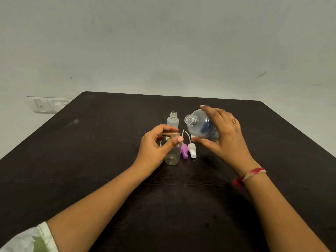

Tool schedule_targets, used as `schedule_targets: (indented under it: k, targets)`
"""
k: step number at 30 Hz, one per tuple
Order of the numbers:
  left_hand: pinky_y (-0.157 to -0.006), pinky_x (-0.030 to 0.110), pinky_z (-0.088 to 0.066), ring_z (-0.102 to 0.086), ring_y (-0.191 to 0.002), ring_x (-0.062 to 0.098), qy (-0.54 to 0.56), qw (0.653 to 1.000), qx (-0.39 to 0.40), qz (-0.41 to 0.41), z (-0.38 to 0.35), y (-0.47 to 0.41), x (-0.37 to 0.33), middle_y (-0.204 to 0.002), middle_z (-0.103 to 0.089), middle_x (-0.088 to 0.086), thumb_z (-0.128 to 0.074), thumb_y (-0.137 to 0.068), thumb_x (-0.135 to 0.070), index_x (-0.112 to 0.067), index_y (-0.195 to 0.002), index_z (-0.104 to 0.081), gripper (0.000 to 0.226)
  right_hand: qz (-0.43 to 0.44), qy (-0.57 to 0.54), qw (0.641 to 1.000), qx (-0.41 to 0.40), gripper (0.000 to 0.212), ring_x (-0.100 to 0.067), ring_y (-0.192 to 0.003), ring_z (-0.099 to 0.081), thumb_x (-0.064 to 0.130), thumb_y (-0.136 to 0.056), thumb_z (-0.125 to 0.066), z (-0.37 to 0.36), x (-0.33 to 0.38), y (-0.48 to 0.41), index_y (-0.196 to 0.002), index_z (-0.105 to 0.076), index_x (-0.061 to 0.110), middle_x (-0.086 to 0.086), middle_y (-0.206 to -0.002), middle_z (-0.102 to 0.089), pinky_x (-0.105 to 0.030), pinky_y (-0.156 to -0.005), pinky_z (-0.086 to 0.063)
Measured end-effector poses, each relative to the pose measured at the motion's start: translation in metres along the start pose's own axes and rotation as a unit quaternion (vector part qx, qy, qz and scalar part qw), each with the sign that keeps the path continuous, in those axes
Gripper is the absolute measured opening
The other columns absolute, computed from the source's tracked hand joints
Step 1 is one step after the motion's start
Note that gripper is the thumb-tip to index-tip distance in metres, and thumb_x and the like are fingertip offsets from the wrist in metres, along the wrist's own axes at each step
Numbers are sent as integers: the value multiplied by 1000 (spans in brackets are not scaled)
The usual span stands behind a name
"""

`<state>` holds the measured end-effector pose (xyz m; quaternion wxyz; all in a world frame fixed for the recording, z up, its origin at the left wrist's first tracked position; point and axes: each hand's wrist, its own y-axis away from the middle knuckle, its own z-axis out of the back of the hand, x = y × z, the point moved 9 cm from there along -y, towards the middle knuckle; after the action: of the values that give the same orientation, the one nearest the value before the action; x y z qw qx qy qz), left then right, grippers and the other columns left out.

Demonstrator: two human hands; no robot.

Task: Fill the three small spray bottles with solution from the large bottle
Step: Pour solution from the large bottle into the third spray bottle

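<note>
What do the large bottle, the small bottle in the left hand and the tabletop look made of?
The large bottle: likely clear plastic, slightly frosted; see-through wall, moulded neck threads. The small bottle: clear plastic or glass, faint yellow tint; cannot tell which. The tabletop: dark, matte, scuffed; wood or laminate, unclear.

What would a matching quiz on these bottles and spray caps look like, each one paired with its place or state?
Things:
1. large bottle
2. near small bottle
3. far small bottle
4. purple spray cap

States:
A. lying on the table beside the white spray cap
B. tilted, gripped by the right hand
C. standing open, farthest back
D. upright, held near its neck by the left hand

Pairs: 1-B, 2-D, 3-C, 4-A
</note>
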<state>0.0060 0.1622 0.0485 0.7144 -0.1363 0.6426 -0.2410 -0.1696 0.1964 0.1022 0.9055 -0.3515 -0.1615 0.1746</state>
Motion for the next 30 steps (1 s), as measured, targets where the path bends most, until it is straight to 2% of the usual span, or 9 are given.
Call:
schedule_targets:
  k: [3, 6, 7, 10, 12, 17, 26, 30]
  targets:
    - [-80, 26, -54, -69, -87, 5, 7, 1000, 1, 3, 0, -1, 0, -92, -73, -9, -77, -74, -42, -27, -91, -70, 23, 8, 6, 1000, 17, 75, -21, -118, -48, 52, -74, -69, -3, 4, 1, -139, -39, 27, 0, -128, -53, -41, -99, -36]
    - [-54, 15, -48, -63, -62, -2, 34, 999, -7, 12, 0, 0, -3, -90, -74, -2, -72, -74, -36, -21, -92, -71, 23, 22, 21, 999, 27, 74, -21, -117, -48, 52, -75, -69, -6, 8, 1, -138, -40, 28, 0, -127, -53, -42, -99, -35]
    - [-53, 15, -47, -62, -60, -2, 38, 999, -9, 15, 0, 1, -3, -90, -74, -1, -72, -74, -35, -21, -91, -71, 23, 28, 27, 999, 28, 74, -21, -117, -49, 51, -75, -71, -7, 9, 1, -138, -41, 28, 0, -126, -53, -42, -99, -35]
    - [-70, 32, -56, -69, -80, 9, 31, 999, -14, 13, 1, 0, -2, -88, -74, -5, -77, -75, -32, -27, -88, -71, 15, 44, 49, 998, 26, 74, -23, -117, -50, 47, -75, -74, -9, 12, 2, -138, -40, 28, 0, -127, -53, -43, -99, -34]
    - [-79, 39, -55, -69, -86, 13, 22, 1000, -12, 11, 1, -1, -1, -87, -74, -8, -76, -76, -28, -29, -87, -71, 12, 51, 61, 997, 20, 74, -23, -118, -49, 45, -75, -74, -8, 13, 2, -138, -39, 29, -1, -128, -52, -44, -100, -33]
    - [-78, 37, -54, -67, -83, 6, 21, 1000, -12, 5, -1, -2, -3, -84, -73, -12, -74, -76, -28, -30, -86, -71, 11, 62, 86, 994, 3, 73, -24, -118, -48, 37, -75, -77, -3, 16, 1, -137, -39, 29, -1, -128, -53, -45, -104, -28]
    - [-75, 38, -53, -66, -80, 7, 8, 1000, -3, -14, -4, -2, -9, -82, -71, -17, -72, -79, -29, -34, -86, -69, 9, 72, 111, 991, -4, 69, -26, -119, -48, 32, -76, -76, -2, 23, 0, -135, -40, 31, -3, -127, -53, -49, -107, -26]
    - [-73, 34, -53, -65, -79, 4, 6, 1000, -5, -23, -1, -1, -11, -81, -70, -18, -72, -76, -39, -34, -85, -69, 10, 77, 122, 989, -11, 67, -25, -120, -45, 30, -76, -75, 1, 26, -1, -134, -41, 30, -3, -127, -53, -50, -109, -23]
